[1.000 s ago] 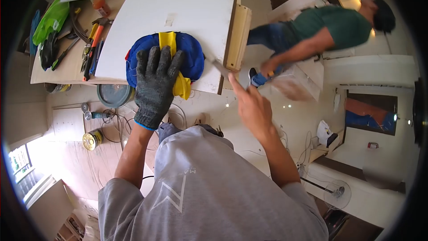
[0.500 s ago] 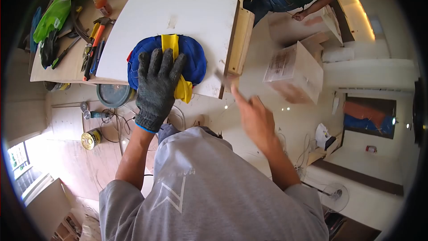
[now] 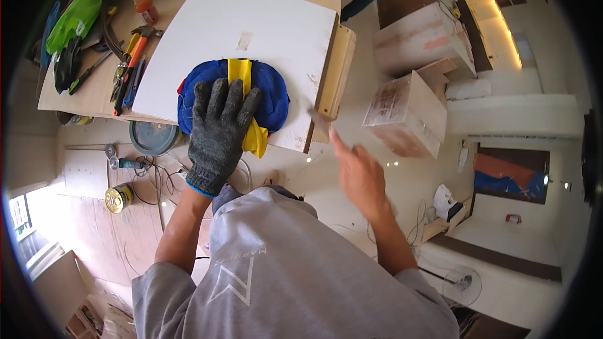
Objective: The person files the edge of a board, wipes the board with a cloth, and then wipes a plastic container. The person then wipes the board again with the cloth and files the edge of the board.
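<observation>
My left hand [image 3: 220,125], in a dark grey knit glove, lies flat with its fingers stretched out. It presses on a bundled blue cloth [image 3: 271,97] with a yellow strip [image 3: 239,70], which rests on a white panel [image 3: 264,25]. My bare right hand [image 3: 361,176] is closed, index finger pointing forward, at the panel's near right corner. In it is a thin, flat, blade-like tool [image 3: 318,119], smeared by motion, its tip by the panel's dark edge. Its exact kind cannot be made out, nor whether it touches the edge.
A hammer [image 3: 141,44], other hand tools and a bottle [image 3: 144,6] lie left of the panel on the wooden table [image 3: 75,103]. White boxes [image 3: 408,113] stand at right. An angle grinder [image 3: 125,163], its cord and a can [image 3: 118,199] are on the floor.
The whole view has shifted slightly. The person at the back right has moved mostly out of view. My left hand stays on the cloth; my right hand remains near the corner with the tool.
</observation>
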A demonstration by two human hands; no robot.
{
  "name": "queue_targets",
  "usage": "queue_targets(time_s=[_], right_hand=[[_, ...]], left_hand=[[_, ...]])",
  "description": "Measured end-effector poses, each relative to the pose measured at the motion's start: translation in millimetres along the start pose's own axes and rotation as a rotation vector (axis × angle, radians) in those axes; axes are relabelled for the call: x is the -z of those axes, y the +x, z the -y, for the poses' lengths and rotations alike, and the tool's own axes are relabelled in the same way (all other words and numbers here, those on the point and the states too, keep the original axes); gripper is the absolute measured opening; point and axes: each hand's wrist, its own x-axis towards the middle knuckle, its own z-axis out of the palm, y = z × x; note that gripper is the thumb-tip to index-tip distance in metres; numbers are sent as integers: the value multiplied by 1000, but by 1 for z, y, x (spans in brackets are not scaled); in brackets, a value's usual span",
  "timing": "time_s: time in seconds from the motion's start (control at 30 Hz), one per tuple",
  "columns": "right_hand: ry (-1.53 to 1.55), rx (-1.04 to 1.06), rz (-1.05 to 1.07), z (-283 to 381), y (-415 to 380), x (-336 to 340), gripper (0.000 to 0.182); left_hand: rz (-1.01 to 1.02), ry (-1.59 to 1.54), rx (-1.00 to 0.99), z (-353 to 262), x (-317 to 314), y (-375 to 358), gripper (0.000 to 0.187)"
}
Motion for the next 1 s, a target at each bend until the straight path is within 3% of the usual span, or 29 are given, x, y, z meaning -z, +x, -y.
queue_targets(time_s=[0.1,0.2,0.3,0.53,0.63,0.73,0.9,1.0], right_hand=[[-42,-29,-78,-9,64,-2,58],[-116,-13,-57,-12,67,2,60],[-106,-34,85,5,12,14,59],[-71,3,-142,-14,100,-2,57],[-114,30,-26,1,33,-3,62],[47,4,-41,10,9,3,60],[-148,-66,-74,-4,143,12,46],[-98,51,-110,43,183,36,44]], left_hand=[[-21,-30,-13,-1,-3,-1,63],[-9,-18,-7,-2,1,1,63],[-9,2,-13,-2,0,1,62],[-22,-21,-5,-3,0,0,61],[-51,0,-3,-2,-1,1,61],[-26,5,-11,0,-2,-2,62],[18,-133,-37,3,13,-1,67],[159,-248,-90,12,39,5,82]])
